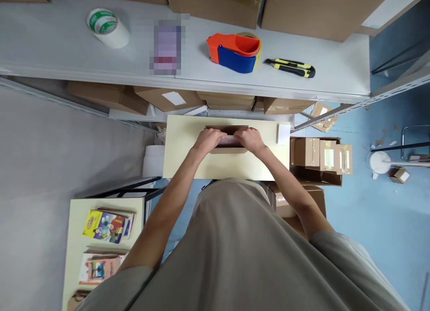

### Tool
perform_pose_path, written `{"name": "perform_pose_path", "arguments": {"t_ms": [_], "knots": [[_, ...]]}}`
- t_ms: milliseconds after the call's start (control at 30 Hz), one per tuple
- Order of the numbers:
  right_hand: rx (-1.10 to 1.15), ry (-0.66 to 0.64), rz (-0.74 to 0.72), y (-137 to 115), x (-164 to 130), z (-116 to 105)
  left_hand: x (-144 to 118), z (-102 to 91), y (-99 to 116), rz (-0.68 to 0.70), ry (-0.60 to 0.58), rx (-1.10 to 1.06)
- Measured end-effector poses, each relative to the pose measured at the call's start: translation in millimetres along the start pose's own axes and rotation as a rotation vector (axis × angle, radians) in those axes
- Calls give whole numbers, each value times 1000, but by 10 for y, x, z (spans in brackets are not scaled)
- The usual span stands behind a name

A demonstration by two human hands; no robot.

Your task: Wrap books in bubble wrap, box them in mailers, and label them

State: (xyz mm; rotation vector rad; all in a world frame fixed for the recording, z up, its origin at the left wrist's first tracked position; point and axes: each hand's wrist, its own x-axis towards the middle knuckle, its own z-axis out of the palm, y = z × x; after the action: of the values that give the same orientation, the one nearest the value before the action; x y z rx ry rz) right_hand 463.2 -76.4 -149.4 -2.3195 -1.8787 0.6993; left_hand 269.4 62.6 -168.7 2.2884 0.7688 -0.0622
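A small open cardboard box (230, 150) sits on the pale yellow table in front of me. Inside it shows a pale pinkish flat thing (230, 140), whose kind I cannot make out. My left hand (210, 140) is at the box's left end, with its fingers curled over the edge and reaching inward. At the right end my right hand (250, 139) mirrors it, also closed over the edge. The fingertips of both hands lie near the pale thing, and whether they touch it is hidden.
The table (181, 145) bears a small white box (283, 134) at its right. On the grey shelf are a tape roll (108, 28), an orange-and-blue tape dispenser (234, 52) and a utility knife (290, 67). Books (107, 226) lie at lower left; a carton of boxes (316, 177) stands right.
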Motion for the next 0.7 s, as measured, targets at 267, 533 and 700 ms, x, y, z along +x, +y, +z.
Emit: {"name": "perform_pose_path", "arguments": {"t_ms": [267, 533, 700], "knots": [[-7, -69, 24, 56, -20, 55, -47, 80, -43, -77, -7, -11], [540, 207, 300, 729, -552, 73, -592, -171, -640, -352, 399, -399], [1117, 50, 481, 803, -545, 347, -576, 51, -838, -520, 239, -857]]}}
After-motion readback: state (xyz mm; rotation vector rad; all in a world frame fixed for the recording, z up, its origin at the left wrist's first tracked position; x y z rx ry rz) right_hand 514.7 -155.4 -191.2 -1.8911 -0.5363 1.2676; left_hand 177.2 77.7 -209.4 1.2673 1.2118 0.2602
